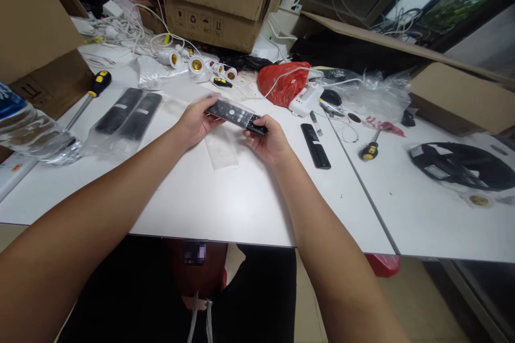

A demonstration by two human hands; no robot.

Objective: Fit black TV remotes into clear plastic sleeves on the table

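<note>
We've got the black remote (235,114) up just over the worktop (225,198): left hand (195,123) grips its far end, right hand (269,142) pinches the nearer end, long axis slanting left to right between them.

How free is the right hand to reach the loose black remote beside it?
Probably yes, once freed: the right hand grips the bagged remote, but nothing lies between it and the loose remote.

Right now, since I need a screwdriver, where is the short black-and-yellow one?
In the head view the short screwdriver lies on the white table, right of the right hand, between the loose black remote and the black coil.
</note>
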